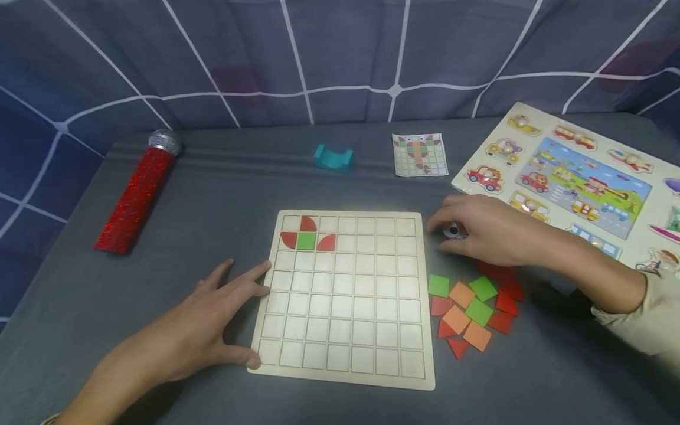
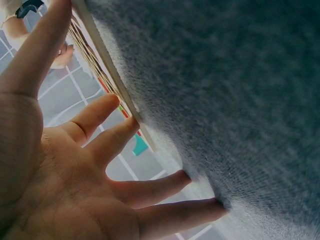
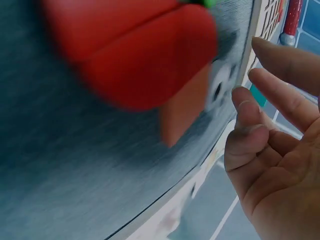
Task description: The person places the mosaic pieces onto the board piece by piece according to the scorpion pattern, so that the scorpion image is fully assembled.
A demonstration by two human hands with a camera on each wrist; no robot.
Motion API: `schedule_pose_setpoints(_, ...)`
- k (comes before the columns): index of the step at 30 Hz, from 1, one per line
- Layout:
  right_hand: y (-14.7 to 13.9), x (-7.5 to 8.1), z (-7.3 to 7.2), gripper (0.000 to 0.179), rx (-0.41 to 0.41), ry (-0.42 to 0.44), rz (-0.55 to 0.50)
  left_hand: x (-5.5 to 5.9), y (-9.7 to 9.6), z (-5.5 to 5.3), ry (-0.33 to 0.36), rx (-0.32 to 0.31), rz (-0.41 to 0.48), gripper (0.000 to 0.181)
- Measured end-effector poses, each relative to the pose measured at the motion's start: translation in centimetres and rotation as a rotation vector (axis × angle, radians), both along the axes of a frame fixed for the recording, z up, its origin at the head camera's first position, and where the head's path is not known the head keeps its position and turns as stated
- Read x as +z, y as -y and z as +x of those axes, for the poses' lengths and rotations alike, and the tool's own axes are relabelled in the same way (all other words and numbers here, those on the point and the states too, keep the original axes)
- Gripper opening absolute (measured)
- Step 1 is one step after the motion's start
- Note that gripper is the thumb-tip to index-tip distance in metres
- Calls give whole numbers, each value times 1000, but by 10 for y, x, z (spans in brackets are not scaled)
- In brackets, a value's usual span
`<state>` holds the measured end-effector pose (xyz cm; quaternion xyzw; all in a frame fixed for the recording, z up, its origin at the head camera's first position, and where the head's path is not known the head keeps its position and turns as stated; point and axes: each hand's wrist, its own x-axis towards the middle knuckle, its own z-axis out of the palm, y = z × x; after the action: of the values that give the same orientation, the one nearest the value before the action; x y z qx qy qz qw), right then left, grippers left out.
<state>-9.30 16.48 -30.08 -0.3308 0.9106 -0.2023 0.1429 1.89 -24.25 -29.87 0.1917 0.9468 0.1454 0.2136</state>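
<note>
A pale wooden grid board (image 1: 350, 295) lies in the middle of the head view. It bears a green square (image 1: 306, 240) and three red quarter-round pieces around that square. My left hand (image 1: 212, 324) is spread along the board's left side, thumb and fingertips right at its edge. Over the table beyond the board's right edge is my right hand (image 1: 489, 230), fingers loosely bent. Below its fingers lies a whitish piece with a dark eye-like dot (image 1: 454, 231). In the right wrist view that eye piece (image 3: 218, 89) shows apart from the fingertips, and the hand holds nothing.
Loose green, orange and red pieces (image 1: 480, 311) lie right of the board. A wooden vehicle puzzle (image 1: 584, 177) reaches under my right forearm. At the back are a printed pattern card (image 1: 419, 155) and a teal plastic part (image 1: 333, 158). A red glittery microphone (image 1: 135, 198) lies left.
</note>
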Motion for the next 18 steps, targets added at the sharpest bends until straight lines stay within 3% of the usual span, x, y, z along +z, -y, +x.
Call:
schedule_pose_setpoints(7, -20, -6, 3, 31, -60, 6, 37, 0, -1, 0, -3, -1, -4, 88)
schedule_pose_setpoints(18, -25, -10, 5, 32, -67, 2, 44, 0, -2, -1, 7, 6, -7, 89)
